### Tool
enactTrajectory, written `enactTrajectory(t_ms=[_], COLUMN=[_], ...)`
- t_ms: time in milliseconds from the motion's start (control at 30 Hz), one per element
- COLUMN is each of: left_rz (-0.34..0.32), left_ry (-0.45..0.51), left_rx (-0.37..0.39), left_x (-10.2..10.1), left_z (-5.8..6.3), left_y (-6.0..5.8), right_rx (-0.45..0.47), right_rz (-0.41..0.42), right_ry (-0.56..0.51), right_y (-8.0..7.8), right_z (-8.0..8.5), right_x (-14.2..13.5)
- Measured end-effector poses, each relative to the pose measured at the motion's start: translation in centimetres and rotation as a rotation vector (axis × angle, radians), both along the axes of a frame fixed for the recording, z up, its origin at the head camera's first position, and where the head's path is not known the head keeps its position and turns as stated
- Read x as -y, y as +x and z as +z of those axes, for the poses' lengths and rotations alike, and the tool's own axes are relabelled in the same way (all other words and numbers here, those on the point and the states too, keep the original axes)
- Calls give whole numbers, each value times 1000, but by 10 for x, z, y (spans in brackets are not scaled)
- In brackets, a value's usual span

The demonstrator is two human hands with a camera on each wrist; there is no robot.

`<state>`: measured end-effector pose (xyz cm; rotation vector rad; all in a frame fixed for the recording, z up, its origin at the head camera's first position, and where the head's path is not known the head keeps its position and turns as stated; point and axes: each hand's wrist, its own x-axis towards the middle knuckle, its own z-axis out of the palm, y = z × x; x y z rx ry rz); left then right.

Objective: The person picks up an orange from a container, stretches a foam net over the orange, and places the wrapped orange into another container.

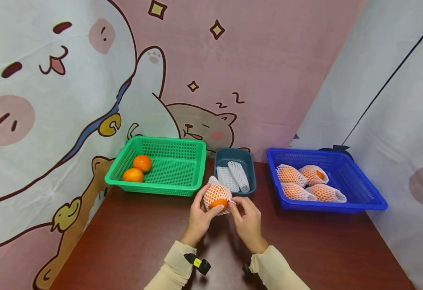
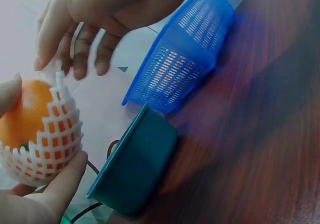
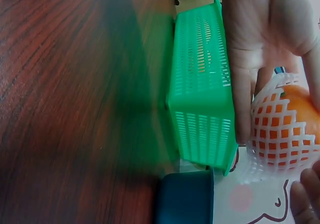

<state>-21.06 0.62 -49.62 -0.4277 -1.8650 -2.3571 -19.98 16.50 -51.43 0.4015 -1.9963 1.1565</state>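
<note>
Near the middle of the table, in the head view, an orange (image 1: 218,204) sits partly inside a white foam net sleeve (image 1: 215,191). My left hand (image 1: 199,217) grips it from the left, thumb across the bare front of the fruit. From the right, my right hand (image 1: 247,221) pinches the sleeve's edge between thumb and finger. The left wrist view shows bare orange skin (image 2: 31,108) above the mesh, with the right hand (image 2: 107,13) over it. In the right wrist view the mesh (image 3: 272,134) wraps much of the fruit.
A green basket (image 1: 157,189) at the back left holds two bare oranges (image 1: 137,169). Behind my hands stands a small dark teal bin (image 1: 252,177) with two flat foam sleeves (image 1: 237,177). The blue basket (image 1: 363,197) on the right holds several sleeved oranges (image 1: 293,175).
</note>
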Motion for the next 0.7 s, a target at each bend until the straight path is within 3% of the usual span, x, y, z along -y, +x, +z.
enactTrajectory(t_ms=[133, 267, 367, 533, 700], left_rz=[79, 149, 163, 76, -118], left_ry=[5, 44, 86, 143, 140], left_rx=[-13, 1, 22, 65, 161], left_x=[-2, -5, -5, 0, 12], left_z=[2, -10, -21, -24, -22], left_y=[1, -5, -11, -12, -13], right_rx=[-107, -195, -213, -203, -136], right_rz=[36, 112, 151, 199, 175], right_ry=[25, 65, 87, 89, 15], right_y=[2, 6, 9, 11, 8], right_z=[0, 0, 0, 8, 25], right_x=[4, 11, 15, 15, -4])
